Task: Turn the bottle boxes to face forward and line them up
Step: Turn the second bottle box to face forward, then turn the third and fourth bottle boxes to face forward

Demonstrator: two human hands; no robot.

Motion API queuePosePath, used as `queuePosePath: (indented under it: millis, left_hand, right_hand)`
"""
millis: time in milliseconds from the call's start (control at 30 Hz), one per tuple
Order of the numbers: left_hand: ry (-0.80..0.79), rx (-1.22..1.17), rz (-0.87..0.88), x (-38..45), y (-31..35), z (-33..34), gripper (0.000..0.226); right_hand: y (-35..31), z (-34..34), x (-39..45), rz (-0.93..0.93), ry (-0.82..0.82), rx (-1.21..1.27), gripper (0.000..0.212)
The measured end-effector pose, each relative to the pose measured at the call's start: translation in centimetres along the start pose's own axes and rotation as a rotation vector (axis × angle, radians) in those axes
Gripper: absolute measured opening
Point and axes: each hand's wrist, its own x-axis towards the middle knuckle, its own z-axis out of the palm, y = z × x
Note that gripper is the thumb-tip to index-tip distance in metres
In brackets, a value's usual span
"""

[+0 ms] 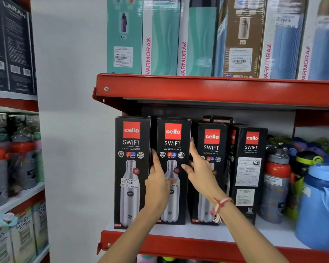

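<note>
Hands on the second black box of a shelf row.

Left hand [157, 185] presses the left edge of the second box [174, 147], fingers spread; right hand [201, 173] lies open against its right edge, gripping nothing. First box [131, 168] stands just left of the left hand, third box [211, 145] behind the right hand, and fourth box [250, 168] further right shows its label side, all on the shelf [198, 234].
</note>
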Motion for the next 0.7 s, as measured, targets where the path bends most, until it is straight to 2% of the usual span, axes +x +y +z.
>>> queuePosePath:
  millis: [100, 200, 300, 367, 433, 500, 567, 600, 700]
  left_hand:
    - [-0.022, 0.039, 0.046, -0.3, -0.2, 0.3, 0.105]
    - [0.061, 0.197, 0.196, -0.8, -0.1, 0.7, 0.102]
    - [0.209, 0.317, 0.428, -0.9, 0.9, 1.4, 0.082]
    - [0.221, 0.305, 0.550, -1.0, 2.1, 2.0, 0.065]
    - [0.180, 0.251, 0.597, -1.2, 3.3, 3.1, 0.051]
    - [0.107, 0.153, 0.562, -1.6, 4.2, 4.3, 0.042]
    - [-0.005, 0.036, 0.480, -2.1, 4.7, 5.6, 0.038]
    - [-0.051, -0.012, 0.442, -2.2, 4.9, 6.3, 0.037]
    - [-0.144, -0.095, 0.337, -2.4, 5.4, 7.8, 0.035]
  right_hand:
    - [0.0, -0.2, -0.5, 0.003, 0.056, -0.042, 0.083]
    - [-0.1, -1.2, -1.3, -0.050, 0.135, -0.025, 0.063]
    - [0.3, -3.4, -2.0, -0.142, 0.395, -0.049, 0.032]
    - [1.3, -5.1, -2.5, -0.126, 0.629, -0.046, 0.023]
    - [3.0, -6.4, -2.6, -0.018, 0.803, -0.139, 0.031]
    - [5.0, -7.0, -2.6, 0.202, 0.843, -0.292, 0.065]
    - [6.5, -7.4, -2.8, 0.428, 0.723, -0.301, 0.102]
    - [7.2, -7.6, -2.8, 0.495, 0.658, -0.257, 0.112]
    - [8.8, -8.3, -2.6, 0.483, 0.573, -0.154, 0.115]
